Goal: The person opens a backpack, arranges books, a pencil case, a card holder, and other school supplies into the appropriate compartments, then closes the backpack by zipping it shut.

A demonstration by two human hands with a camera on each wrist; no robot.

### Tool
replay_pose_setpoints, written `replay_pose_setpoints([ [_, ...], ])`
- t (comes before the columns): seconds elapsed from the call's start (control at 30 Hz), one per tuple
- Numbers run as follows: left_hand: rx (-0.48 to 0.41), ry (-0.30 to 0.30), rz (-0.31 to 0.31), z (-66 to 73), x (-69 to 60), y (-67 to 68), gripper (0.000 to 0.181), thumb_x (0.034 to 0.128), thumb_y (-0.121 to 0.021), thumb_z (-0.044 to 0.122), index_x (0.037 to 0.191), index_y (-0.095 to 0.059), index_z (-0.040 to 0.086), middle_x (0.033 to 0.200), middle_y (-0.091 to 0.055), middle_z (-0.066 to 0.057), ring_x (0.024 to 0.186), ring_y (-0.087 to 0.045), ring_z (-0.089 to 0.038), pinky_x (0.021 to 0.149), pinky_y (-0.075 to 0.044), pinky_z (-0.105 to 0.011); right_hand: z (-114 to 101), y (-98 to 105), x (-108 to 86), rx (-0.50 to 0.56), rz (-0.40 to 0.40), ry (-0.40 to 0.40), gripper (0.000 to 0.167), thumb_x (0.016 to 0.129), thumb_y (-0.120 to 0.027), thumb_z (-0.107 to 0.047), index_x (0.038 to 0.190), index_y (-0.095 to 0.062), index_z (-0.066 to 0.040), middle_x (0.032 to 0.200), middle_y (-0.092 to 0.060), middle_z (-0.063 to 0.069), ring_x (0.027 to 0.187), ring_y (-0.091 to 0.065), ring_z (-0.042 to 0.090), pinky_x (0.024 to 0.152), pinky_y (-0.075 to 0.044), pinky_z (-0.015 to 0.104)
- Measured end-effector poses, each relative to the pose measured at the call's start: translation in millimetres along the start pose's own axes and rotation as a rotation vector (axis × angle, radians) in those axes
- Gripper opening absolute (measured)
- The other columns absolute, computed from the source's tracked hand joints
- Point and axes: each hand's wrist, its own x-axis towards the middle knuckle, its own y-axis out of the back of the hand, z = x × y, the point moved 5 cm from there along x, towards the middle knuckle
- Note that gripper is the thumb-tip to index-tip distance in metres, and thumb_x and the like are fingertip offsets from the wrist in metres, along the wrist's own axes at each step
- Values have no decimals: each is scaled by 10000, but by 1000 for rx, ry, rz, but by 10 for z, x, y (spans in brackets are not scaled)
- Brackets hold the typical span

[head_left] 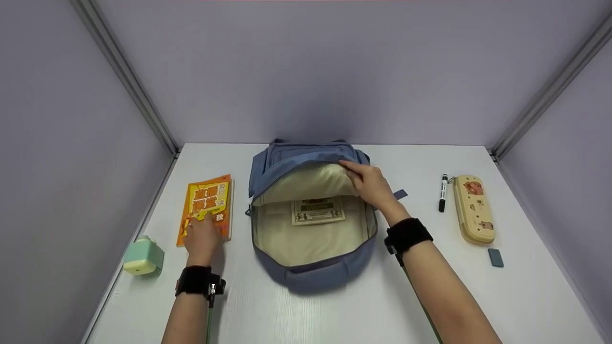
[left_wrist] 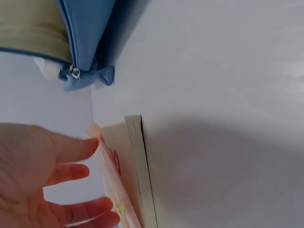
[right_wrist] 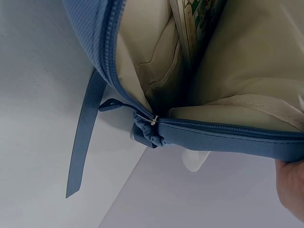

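A blue backpack (head_left: 315, 282) lies unzipped on the table, its cream lining showing. My right hand (head_left: 373, 184) grips the upper edge of the backpack's opening and holds it raised. In the right wrist view, only part of that hand (right_wrist: 290, 187) shows at the flap's edge. Inside the backpack lies a book (head_left: 319, 211) with a patterned cover. To the left, my left hand (head_left: 203, 239) is at the lower part of an orange book (head_left: 209, 191). In the left wrist view, its thumb and spread fingers touch the orange book, which leans at an angle against a thicker cream-edged book (left_wrist: 135, 156).
A mint-green and yellow box-shaped item (head_left: 144, 255) stands at the left edge. On the right lie a black-and-white marker (head_left: 443, 193), a cream pencil case (head_left: 474, 209) with printed animals, and a small dark teal block (head_left: 496, 257). Walls enclose the white table (head_left: 306, 320) behind and at both sides.
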Motion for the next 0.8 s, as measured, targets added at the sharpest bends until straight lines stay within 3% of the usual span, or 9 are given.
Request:
replay_pose_setpoints([
  [0.17, -47, 157, -50, -220, -6, 44, 621, 954, -565, 221, 1452, -296, -35, 1236, -345, -473, 1149, -376, -625, 897, -308, -728, 9, -21, 6, 4, -9, 4, 327, 1015, -559, -166, 1334, -631, -170, 1294, -623, 96, 1167, -593, 282, 940, -475, 435],
  [0.37, -95, 297, -141, -282, -6, 19, 591, 957, -538, 224, 1430, -298, -35, 1219, -332, -450, 1173, -337, -614, 872, -265, -798, 14, 2, 2, 2, 5, 5, 327, 1012, -564, -159, 1331, -634, -168, 1295, -623, 99, 1172, -589, 293, 937, -473, 454],
  [0.63, -64, 357, -145, -308, 18, -13, 633, 965, -544, 267, 1465, -269, -6, 1191, -356, -483, 1114, -390, -609, 839, -343, -764, 0, -18, -3, 12, -3, 1, 328, 1009, -568, -148, 1330, -634, -158, 1298, -619, 108, 1181, -582, 301, 951, -467, 453],
  [0.8, -58, 363, -133, -339, 12, -2, 598, 952, -574, 300, 1385, -332, -33, 1162, -399, -474, 1097, -410, -585, 837, -361, -731, -5, -27, 4, 6, 8, 3, 322, 1009, -570, -150, 1322, -642, -168, 1303, -616, 90, 1194, -574, 293, 969, -457, 448],
])
